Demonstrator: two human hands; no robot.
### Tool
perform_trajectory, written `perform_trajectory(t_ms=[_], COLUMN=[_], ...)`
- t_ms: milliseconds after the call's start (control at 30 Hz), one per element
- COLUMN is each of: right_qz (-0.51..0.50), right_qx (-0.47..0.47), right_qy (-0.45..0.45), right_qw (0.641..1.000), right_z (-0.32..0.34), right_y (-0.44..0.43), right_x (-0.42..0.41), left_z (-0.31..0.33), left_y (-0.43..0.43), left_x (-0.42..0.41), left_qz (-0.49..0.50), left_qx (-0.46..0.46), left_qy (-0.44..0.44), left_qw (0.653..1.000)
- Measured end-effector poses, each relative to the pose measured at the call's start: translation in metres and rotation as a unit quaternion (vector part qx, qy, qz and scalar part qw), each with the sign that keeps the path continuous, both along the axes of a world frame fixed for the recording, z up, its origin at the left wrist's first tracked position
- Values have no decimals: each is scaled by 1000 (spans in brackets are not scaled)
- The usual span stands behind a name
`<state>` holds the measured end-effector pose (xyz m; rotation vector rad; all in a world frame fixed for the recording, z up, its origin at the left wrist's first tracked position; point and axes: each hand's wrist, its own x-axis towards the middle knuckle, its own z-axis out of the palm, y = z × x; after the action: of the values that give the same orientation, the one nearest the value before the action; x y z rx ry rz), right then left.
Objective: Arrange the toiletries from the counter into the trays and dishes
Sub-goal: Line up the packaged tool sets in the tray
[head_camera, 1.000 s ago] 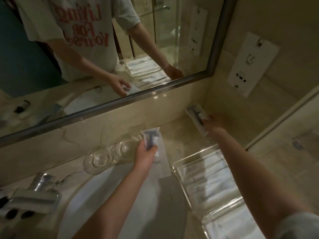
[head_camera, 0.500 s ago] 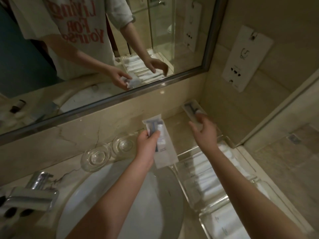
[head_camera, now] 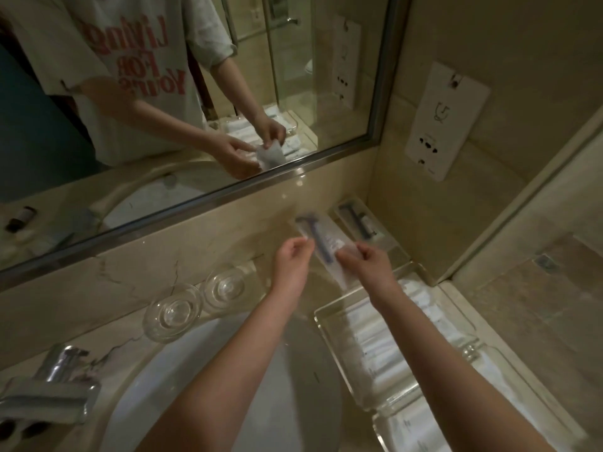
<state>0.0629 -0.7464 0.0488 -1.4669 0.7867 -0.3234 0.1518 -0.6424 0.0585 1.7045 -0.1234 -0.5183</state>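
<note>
Two hands meet over the counter (head_camera: 321, 301), sharing one razor packet (head_camera: 321, 247). The left hand (head_camera: 292, 265) pinches the packet's left edge between curled fingers and thumb. The right hand (head_camera: 368, 265) pinches its right edge the same way. So the packet sits between the two sets of fingertips, held in the air just above the marble and in front of the mirror (head_camera: 195, 109). It is blurred, and the exact finger contact is hard to make out.

Its long axis runs from far-left to near-right. The razor's head points away, toward the mirror, and the dark handle runs back toward the person. The near end of the packet hangs past the right hand's fingers.

One second packet (head_camera: 359, 223) lies flat in the back corner against the wall, just beside the held one. It lies along nearly the same line, head also toward the mirror.

Two round glass dishes (head_camera: 173, 311) sit side by side at the far rim of the sink (head_camera: 228, 402), left of the left hand. Two clear trays stand to the right of the sink: a far tray (head_camera: 321, 316) under the right forearm and a near tray (head_camera: 380, 429) touching it. Both hold white sachets (head_camera: 391, 347) laid in rows; their number cannot be counted.
</note>
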Motion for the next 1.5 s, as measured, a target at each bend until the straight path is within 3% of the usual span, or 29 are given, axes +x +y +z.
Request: perform_trajectory(t_ms=[200,300,433,533,733,900,1133,1367,1500], right_qz=[-18,42,9,34,152,119,143,97,70], right_qx=[-124,-262,-429,-443,-440,-462,-482,-449,-468], right_qy=[141,231,196,170,207,225,217,195,160], right_qw=[982,936,882,880,860,850,836,867,867], right_z=[-23,-28,-32,-39,-50,-57,-57,-45,-29], right_y=[-43,-44,-55,-78,-93,-90,-96,-88,-67], right_x=[33,29,9,-8,-20,-19,-10,-17,-25], left_z=[-18,-24,-30,-34,-52,-58,-58,-49,-31], left_y=[23,21,0,-24,-58,-73,-85,-71,-44], left_x=[9,10,6,-2,-8,-4,2,5,5], left_qz=[-96,-168,-262,-309,-356,-299,-301,-307,-300], left_qx=[209,262,317,342,397,386,373,313,315], left_qy=[-114,-167,-215,-269,-333,-366,-355,-339,-335], left_qw=[967,936,886,846,777,792,802,833,836])
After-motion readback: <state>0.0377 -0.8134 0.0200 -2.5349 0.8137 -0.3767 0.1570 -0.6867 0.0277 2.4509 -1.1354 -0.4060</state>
